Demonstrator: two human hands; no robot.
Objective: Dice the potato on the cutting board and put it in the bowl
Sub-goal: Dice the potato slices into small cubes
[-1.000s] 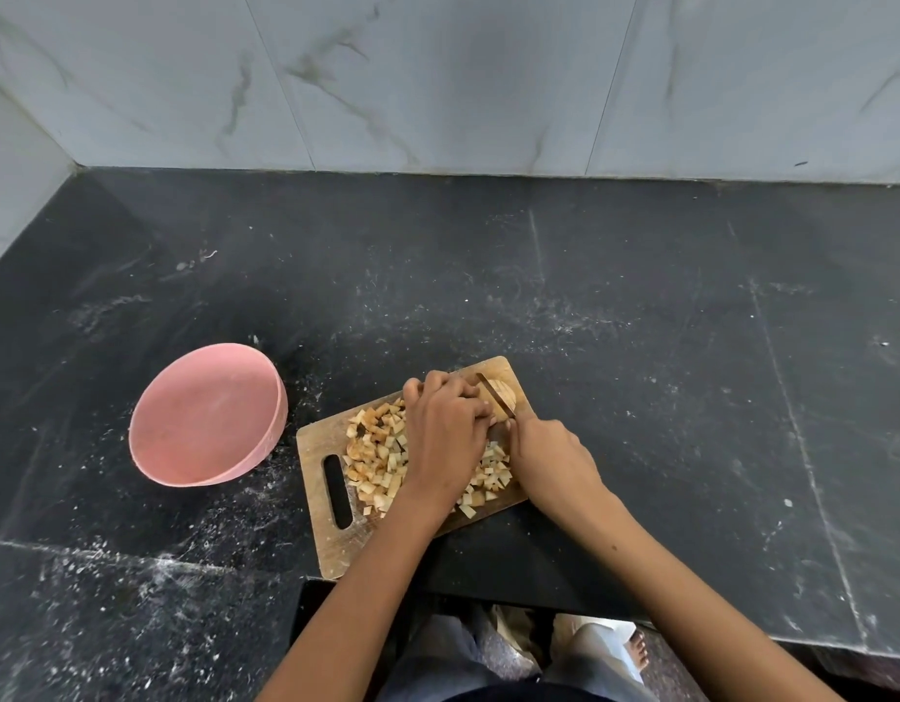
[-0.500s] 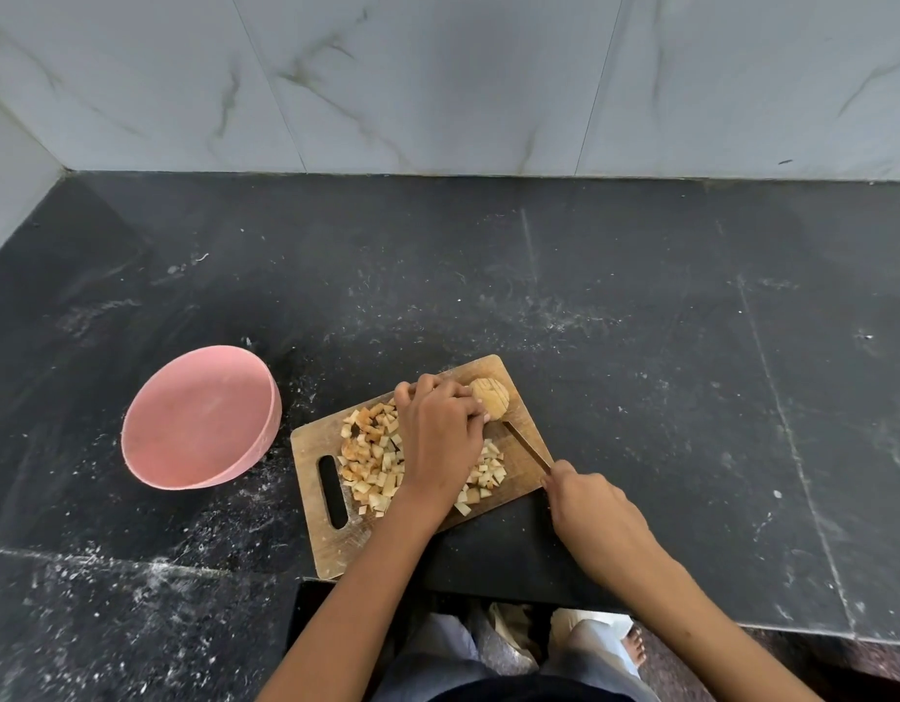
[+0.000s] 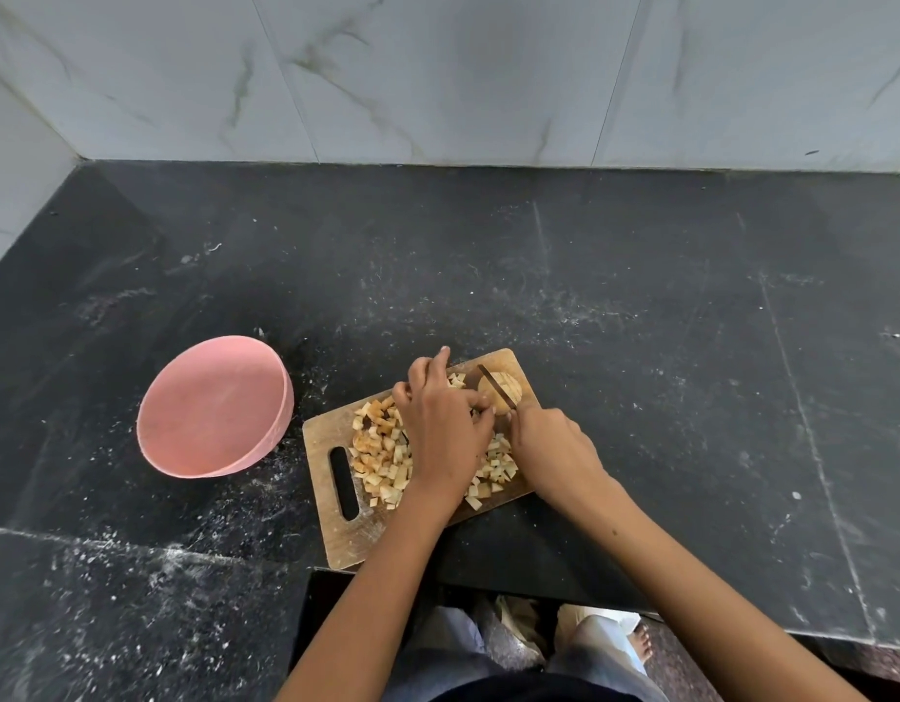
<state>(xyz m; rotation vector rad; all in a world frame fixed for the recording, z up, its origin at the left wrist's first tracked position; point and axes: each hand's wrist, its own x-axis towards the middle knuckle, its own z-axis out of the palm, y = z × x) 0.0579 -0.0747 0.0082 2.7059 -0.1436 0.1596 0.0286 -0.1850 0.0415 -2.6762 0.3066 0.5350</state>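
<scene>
A wooden cutting board (image 3: 336, 537) lies near the counter's front edge, covered with several diced potato cubes (image 3: 382, 461). At its far right corner sits a round potato piece (image 3: 506, 387) scored with cuts. My left hand (image 3: 440, 425) holds that piece at its left side, fingers curled, one finger pointing up. My right hand (image 3: 552, 448) grips a knife (image 3: 496, 387) whose blade lies across the potato piece; the handle is hidden in my fist. The pink bowl (image 3: 215, 407) stands left of the board, with no potato in it.
The black stone counter (image 3: 640, 347) is dusted with white specks. Marble wall tiles (image 3: 438, 73) rise behind it and at the left. Below the counter edge my knees and a bare foot (image 3: 643, 643) show.
My right hand had pulled the knife back off the board's right edge, then returned; the blade now lies across the potato piece again. My left hand stayed on the piece.
</scene>
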